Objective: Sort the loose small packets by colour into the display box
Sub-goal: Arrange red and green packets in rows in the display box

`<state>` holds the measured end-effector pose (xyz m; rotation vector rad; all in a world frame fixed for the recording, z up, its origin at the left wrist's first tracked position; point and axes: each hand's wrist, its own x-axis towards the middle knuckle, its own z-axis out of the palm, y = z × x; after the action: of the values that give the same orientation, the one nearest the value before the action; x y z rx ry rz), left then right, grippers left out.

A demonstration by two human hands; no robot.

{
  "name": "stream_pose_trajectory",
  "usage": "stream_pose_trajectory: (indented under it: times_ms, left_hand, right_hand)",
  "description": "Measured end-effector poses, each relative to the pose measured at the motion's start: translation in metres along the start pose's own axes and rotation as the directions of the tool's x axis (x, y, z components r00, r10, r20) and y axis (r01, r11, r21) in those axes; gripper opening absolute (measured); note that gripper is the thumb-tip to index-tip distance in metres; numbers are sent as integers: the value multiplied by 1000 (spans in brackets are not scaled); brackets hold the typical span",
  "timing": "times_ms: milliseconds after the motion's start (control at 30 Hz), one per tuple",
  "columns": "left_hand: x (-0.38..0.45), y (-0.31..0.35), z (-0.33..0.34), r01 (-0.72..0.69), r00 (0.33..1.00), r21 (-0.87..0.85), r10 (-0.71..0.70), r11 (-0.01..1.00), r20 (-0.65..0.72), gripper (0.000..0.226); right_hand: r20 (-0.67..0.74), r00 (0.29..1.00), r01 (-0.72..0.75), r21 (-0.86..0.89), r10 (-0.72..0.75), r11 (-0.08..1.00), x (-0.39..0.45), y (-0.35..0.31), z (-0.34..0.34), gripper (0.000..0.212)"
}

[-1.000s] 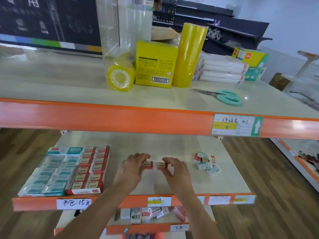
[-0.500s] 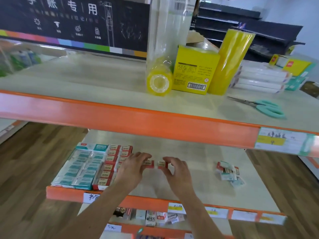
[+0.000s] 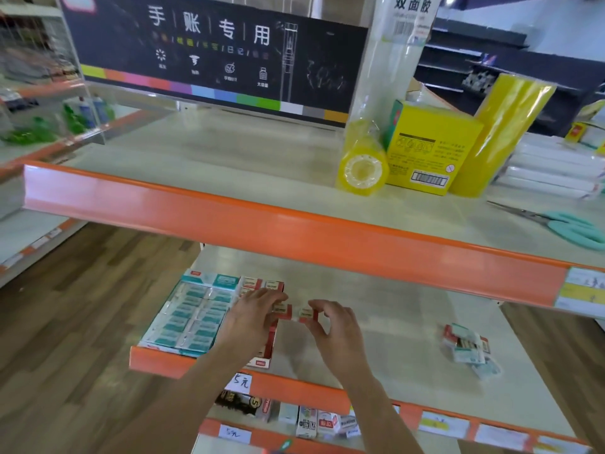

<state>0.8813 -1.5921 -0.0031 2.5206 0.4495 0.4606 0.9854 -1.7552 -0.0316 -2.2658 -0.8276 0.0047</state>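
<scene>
I have a small red packet (image 3: 283, 310) pinched in my left hand (image 3: 252, 317), fingers closed narrowly around it, and a second red packet (image 3: 308, 314) pinched the same way between the thumb and fingertips of my right hand (image 3: 337, 332). The two packets sit just beside each other with a slim gap between them, both low over the middle shelf (image 3: 376, 306). Directly under and to the left of my left hand lies the display box (image 3: 262, 362), flat on the shelf: its near column, partly covered by my palm, holds red packets, and the columns further left hold teal packets (image 3: 193, 317) in neat rows. Well off to the right of my right hand, a loose heap of packets (image 3: 468, 348), red and teal mixed, rests on the same shelf. Below my wrists, the orange shelf edge (image 3: 294, 389) carries handwritten price tags. Above my hands, on the upper shelf, stand a yellow tape roll (image 3: 361, 170), a yellow box (image 3: 429, 149) touching it, and a tall yellow roll (image 3: 504, 136); teal-handled scissors (image 3: 576, 226) lie further right.
</scene>
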Motion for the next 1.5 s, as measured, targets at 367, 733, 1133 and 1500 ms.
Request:
stream_pose_trajectory:
  times_ms: [367, 733, 1133, 1500]
  left_hand:
    - [-19, -35, -28, 75, 997, 30, -74, 997, -31, 33]
    - [-29, -56, -35, 110, 994, 44, -110, 993, -6, 30]
    - [-26, -56, -28, 54, 998, 116, -49, 992, -44, 23]
    - [-24, -54, -27, 66, 997, 124, -61, 990, -47, 18]
  right_hand:
    - [37, 997, 64, 4, -64, 998, -10, -43, 21, 28]
    - [52, 994, 98, 2, -98, 995, -27, -61, 34, 25]
    - [39, 995, 95, -1, -95, 995, -31, -59, 36, 17]
    - [83, 993, 72, 90, -80, 993, -26, -60, 39, 17]
